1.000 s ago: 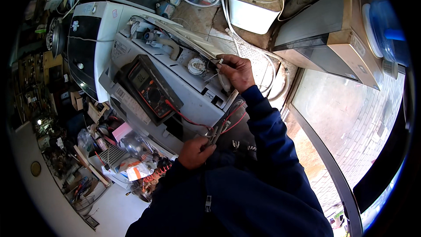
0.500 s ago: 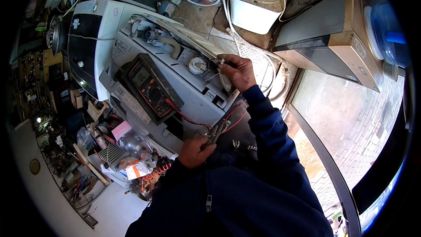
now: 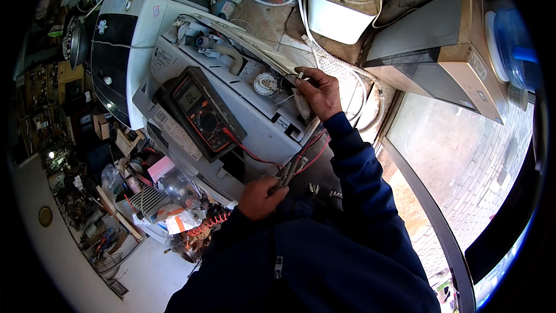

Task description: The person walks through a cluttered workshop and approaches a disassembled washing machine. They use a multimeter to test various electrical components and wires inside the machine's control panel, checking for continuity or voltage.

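Note:
A black multimeter (image 3: pixel 205 117) with a lit display lies tilted on a grey-white appliance (image 3: pixel 263 139), whose long narrow compartment is open. My left hand (image 3: pixel 259 198), close to the appliance's near edge, is closed around slim grey rod-like tools (image 3: pixel 289 169). A red test lead (image 3: pixel 255 155) runs from the meter to these rods; their exact kind is hard to make out. Above the appliance's right end, my right hand (image 3: pixel 320 90) pinches a small white connector (image 3: pixel 300 75). Beside that hand sits a round white part (image 3: pixel 266 84) inside the compartment, with a corrugated hose (image 3: pixel 231 57) farther left.
A white appliance with a dark panel (image 3: pixel 116 61) stands at left. White hoses (image 3: pixel 341 66) lie on the tiles behind my right hand. At right are a large box-shaped appliance (image 3: pixel 425 46) and a door frame (image 3: pixel 425 191). Cluttered parts (image 3: pixel 174 197) fill the lower left.
The view has shifted slightly. My right hand still pinches the white connector, now turned a little. My left hand keeps its grip on the grey rods, and the multimeter stays on the appliance.

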A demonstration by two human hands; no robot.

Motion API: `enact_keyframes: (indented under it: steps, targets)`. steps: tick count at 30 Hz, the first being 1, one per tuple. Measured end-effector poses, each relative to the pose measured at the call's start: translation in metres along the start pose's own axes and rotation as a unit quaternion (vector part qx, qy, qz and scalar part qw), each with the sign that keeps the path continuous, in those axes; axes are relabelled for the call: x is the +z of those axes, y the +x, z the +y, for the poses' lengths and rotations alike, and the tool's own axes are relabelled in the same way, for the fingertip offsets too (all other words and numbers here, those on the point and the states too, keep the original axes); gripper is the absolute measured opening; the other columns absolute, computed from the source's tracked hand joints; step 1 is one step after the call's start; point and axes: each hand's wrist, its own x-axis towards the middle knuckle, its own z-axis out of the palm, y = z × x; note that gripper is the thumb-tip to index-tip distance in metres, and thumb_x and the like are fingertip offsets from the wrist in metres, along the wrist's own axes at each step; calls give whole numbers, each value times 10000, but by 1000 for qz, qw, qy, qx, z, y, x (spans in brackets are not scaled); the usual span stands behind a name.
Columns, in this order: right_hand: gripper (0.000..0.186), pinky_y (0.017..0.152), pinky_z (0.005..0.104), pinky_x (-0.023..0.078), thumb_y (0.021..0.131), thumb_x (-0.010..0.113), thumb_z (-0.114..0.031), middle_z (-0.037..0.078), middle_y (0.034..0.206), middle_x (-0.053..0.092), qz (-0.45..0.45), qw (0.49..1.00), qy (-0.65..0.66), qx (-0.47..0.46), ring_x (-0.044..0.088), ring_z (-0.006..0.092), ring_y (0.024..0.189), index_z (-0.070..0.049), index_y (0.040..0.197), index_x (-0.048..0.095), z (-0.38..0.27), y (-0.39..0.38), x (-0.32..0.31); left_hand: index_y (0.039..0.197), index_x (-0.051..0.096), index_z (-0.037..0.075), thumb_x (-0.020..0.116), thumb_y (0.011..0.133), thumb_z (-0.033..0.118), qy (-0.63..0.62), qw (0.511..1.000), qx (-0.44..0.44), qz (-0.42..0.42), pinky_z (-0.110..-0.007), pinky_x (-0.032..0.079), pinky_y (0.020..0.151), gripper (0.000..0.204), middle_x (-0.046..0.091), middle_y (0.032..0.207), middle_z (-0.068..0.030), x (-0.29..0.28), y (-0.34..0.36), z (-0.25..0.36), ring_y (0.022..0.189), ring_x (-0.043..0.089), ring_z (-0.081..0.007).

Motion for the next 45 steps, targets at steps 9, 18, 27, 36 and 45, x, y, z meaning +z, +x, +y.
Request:
enact_keyframes:
  steps: [9,18,27,36,45]
  targets:
    - [301,639,227,485,880,667,0,62,784,679,9,1000,7,5,607,75,707,28,1179,644,1,0,-2,815,640,-1,706,859,239,79,995,11,59,-378,486,568,253,646,749,-183,-5,0,-3,667,669,-317]
    - [300,609,228,486,869,671,5,52,753,670,20,1000,5,-2,606,75,659,20,1167,651,6,2,-1,806,637,3,719,847,248,107,992,38,60,-404,449,556,261,597,718,-173,-11,1,-4,618,611,-326]
    - [215,630,207,465,852,685,19,11,784,659,-4,999,28,-39,575,52,705,1,1064,652,1,-3,5,777,619,-9,709,860,261,116,992,26,42,-407,439,552,297,584,693,-171,-15,2,-4,601,606,-308]
    - [252,653,232,474,830,686,8,9,830,651,18,966,-230,-120,565,71,699,-22,1079,661,-10,-38,21,819,664,-7,730,836,256,60,996,32,60,-383,429,531,272,586,676,-158,-15,2,-15,563,593,-276]
    - [253,817,339,544,773,667,44,153,1050,683,-50,903,-343,-254,684,300,930,0,1023,659,-9,-50,27,830,674,-6,733,830,260,56,996,41,59,-390,463,576,272,613,719,-158,-15,3,-20,630,625,-287]
